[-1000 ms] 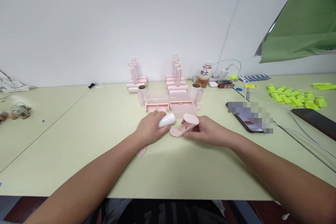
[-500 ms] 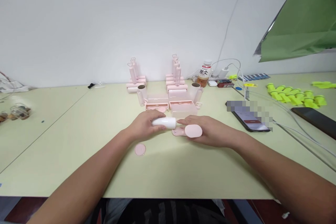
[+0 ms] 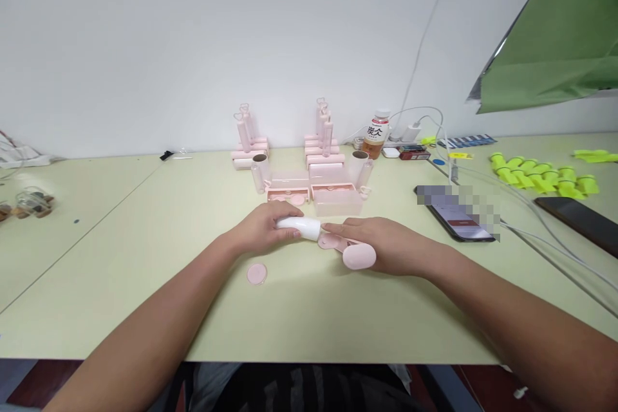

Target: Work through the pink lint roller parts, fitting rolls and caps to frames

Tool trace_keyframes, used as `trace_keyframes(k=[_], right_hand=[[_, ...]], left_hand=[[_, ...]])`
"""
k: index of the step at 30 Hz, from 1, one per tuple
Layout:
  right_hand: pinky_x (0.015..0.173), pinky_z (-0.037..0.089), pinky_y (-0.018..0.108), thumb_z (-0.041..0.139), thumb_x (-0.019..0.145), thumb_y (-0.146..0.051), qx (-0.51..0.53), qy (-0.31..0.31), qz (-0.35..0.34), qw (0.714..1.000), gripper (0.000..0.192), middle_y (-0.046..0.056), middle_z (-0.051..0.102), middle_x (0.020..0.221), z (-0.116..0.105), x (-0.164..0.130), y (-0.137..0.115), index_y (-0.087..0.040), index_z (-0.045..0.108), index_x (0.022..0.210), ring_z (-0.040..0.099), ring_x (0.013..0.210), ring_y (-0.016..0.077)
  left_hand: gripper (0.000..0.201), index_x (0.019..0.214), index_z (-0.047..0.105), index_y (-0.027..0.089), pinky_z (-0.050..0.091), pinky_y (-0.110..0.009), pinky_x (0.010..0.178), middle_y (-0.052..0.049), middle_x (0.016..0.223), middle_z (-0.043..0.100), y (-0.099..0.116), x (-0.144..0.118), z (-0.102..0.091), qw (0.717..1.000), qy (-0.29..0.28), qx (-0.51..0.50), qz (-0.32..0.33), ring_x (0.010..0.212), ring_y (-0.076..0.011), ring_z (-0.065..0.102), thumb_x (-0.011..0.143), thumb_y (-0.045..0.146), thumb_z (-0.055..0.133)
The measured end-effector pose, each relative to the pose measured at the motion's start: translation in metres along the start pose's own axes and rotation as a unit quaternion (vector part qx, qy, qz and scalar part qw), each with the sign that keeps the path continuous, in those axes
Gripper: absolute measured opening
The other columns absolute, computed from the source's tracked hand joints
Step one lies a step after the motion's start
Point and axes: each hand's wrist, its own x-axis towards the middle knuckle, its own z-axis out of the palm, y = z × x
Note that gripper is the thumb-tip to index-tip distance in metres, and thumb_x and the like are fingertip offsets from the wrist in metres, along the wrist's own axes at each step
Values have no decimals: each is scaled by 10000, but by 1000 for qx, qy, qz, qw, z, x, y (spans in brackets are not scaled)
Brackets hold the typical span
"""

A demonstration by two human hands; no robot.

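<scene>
A smooth white roll (image 3: 305, 227) lies sideways with my left hand (image 3: 263, 225) closed around its left part. At its right end, the outstretched fingers of my right hand (image 3: 386, 241) reach close; I cannot tell whether they touch. My right hand also holds a pink plastic piece with an oval end (image 3: 359, 256), and its rounded flat tab (image 3: 329, 241) points toward the roll. Part of that piece is hidden by the hand. A pink disc (image 3: 257, 273) lies on the table near my left forearm. Just beyond my hands sits a translucent pink case (image 3: 338, 205).
Upright rolls with brown cores (image 3: 358, 161) stand behind the cases. Several pink handles with heart-shaped loops (image 3: 243, 135) line the wall. A drink bottle (image 3: 375, 135), a phone (image 3: 456, 215), white cables (image 3: 545, 238) and several neon-yellow pieces (image 3: 545, 174) are to the right.
The pink piece in my right hand has tilted, its oval end moving down and nearer to me. The white roll has shifted slightly left and tipped down at its right end.
</scene>
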Motion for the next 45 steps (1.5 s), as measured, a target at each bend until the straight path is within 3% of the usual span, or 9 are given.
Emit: trace_keyframes(k=[6, 12, 22, 25, 29, 32, 36, 40, 45], right_hand=[[538, 261, 250, 581, 861, -360, -44, -20, 7, 999, 436, 16, 582, 758, 0, 3, 0, -351, 556, 1296, 566, 642, 188], [517, 230, 251, 570, 860, -354, -58, -13, 18, 998, 328, 9, 553, 724, -2, 6, 3, -334, 621, 1184, 521, 571, 163], [574, 320, 268, 553, 876, -359, -49, -11, 67, 996, 470, 54, 646, 889, 3, 2, 10, -338, 526, 1344, 626, 738, 233], [614, 360, 285, 551, 873, -323, -43, -7, 73, 996, 368, 60, 675, 895, 0, -2, 13, -299, 599, 1238, 638, 767, 242], [675, 404, 309, 542, 871, -282, -23, 44, 77, 996, 256, 65, 715, 943, -5, -7, 17, -258, 655, 1098, 647, 812, 254], [703, 427, 321, 541, 863, -288, 1, 78, 72, 994, 248, 61, 727, 976, -9, -9, 19, -253, 662, 1076, 649, 854, 265], [683, 431, 313, 543, 864, -318, 41, 79, 41, 995, 206, 47, 728, 952, -15, -11, 17, -247, 672, 1008, 646, 834, 254], [639, 399, 282, 557, 859, -297, 46, 55, -14, 997, 143, 25, 711, 895, -17, -13, 5, -236, 666, 930, 632, 768, 214], [641, 384, 261, 616, 827, -263, 46, 20, -87, 995, 317, 21, 688, 913, -7, -14, -21, -246, 649, 1142, 629, 778, 190]], left_hand=[[337, 1072, 677, 222, 486, -297, 745, -38, 1003, 701, 0, 2, 1, 998, -37, -40, -36, 895, -209, 631, 830, 455, 647], [369, 1071, 674, 219, 487, -292, 725, -33, 993, 691, -1, 3, 2, 993, -58, -85, -64, 868, -203, 625, 826, 493, 634], [349, 1053, 677, 232, 482, -302, 751, -24, 1018, 684, -5, 0, -7, 995, -34, -41, -85, 893, -209, 626, 792, 462, 676], [334, 1040, 670, 226, 482, -298, 756, -25, 1042, 681, -8, -2, -14, 995, -16, -28, -98, 911, -210, 623, 774, 427, 691], [395, 1101, 637, 220, 490, -316, 793, -46, 1115, 653, -11, -5, -21, 994, 9, -26, -101, 955, -219, 615, 768, 424, 690], [479, 1185, 576, 234, 490, -321, 818, -47, 1163, 626, -11, -5, -22, 993, 55, -34, -99, 977, -213, 605, 757, 409, 704], [595, 1270, 483, 254, 491, -311, 771, -39, 1155, 607, -7, -4, -16, 989, 115, -21, -96, 892, -180, 596, 747, 418, 715], [459, 1164, 512, 227, 475, -272, 725, -30, 1057, 600, 6, 4, -14, 982, 172, -13, -73, 903, -168, 577, 768, 368, 697], [358, 1090, 543, 209, 473, -256, 727, -19, 1024, 601, 43, 44, -19, 982, 188, 6, 9, 909, -160, 576, 783, 324, 685]])
